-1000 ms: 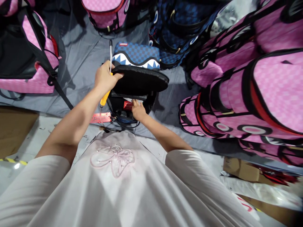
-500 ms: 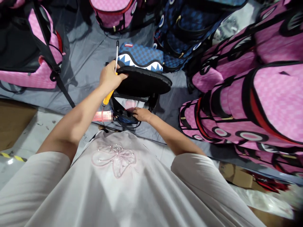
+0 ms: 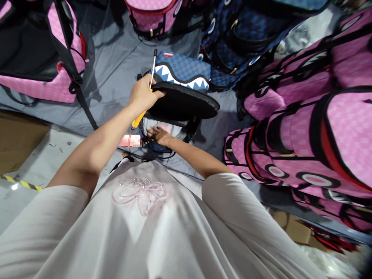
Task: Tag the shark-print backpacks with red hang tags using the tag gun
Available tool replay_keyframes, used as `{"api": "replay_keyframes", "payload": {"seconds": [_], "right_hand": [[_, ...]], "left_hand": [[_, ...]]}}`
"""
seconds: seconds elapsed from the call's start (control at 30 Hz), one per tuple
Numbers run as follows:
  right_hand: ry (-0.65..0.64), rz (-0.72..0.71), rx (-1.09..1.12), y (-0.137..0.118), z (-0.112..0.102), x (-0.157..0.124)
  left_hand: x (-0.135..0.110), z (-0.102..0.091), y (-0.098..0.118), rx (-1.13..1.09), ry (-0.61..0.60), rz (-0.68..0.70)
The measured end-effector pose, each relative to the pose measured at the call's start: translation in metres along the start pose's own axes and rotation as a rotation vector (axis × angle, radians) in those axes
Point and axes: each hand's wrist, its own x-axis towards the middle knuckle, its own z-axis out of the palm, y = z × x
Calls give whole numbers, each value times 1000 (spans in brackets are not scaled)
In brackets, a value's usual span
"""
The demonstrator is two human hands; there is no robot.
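A blue-and-black checkered backpack (image 3: 183, 69) with a white shark-teeth pattern stands in front of me. Its black-lined panel (image 3: 183, 102) is folded up and away from the opening. My left hand (image 3: 144, 93) grips the left edge of that panel. It also holds a yellow-handled tool (image 3: 138, 119) with a slim metal shaft and black tip pointing up. At the near side of the opening, my right hand (image 3: 159, 135) has its fingers spread over the pale lining (image 3: 176, 128). Beside the bag's near left lies a red-and-white tag (image 3: 130, 140).
Pink checkered backpacks (image 3: 293, 135) crowd the right side. More blue checkered bags (image 3: 244, 42) stand behind. Another pink bag (image 3: 152, 17) is at the back, and a pink-and-black one (image 3: 31, 54) lies on the left. Grey cloth (image 3: 110, 77) covers the table; a cardboard box (image 3: 21, 141) is at lower left.
My right hand has shifted left along the bag's opening, and its fingers have spread. My left hand keeps its grip on the panel and tool. The whole view has shifted slightly.
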Motion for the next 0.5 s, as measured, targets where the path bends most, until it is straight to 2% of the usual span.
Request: {"api": "replay_keyframes", "payload": {"seconds": [0.07,0.17,0.23,0.37,0.5], "right_hand": [[0,-43,16,-1,0,-9],[188,-11,57,-5,-1,-21],[261,43,101,-10,-2,-24],[165,129,284,-22,1,-22],[27,109,596,-26,0,-24]], "left_hand": [[-1,0,2,-8,3,-15],[-3,-1,9,26,-13,-40],[-4,-3,15,56,-20,-62],[-2,-4,23,89,-23,-98],[3,-3,22,82,-32,-81]]}}
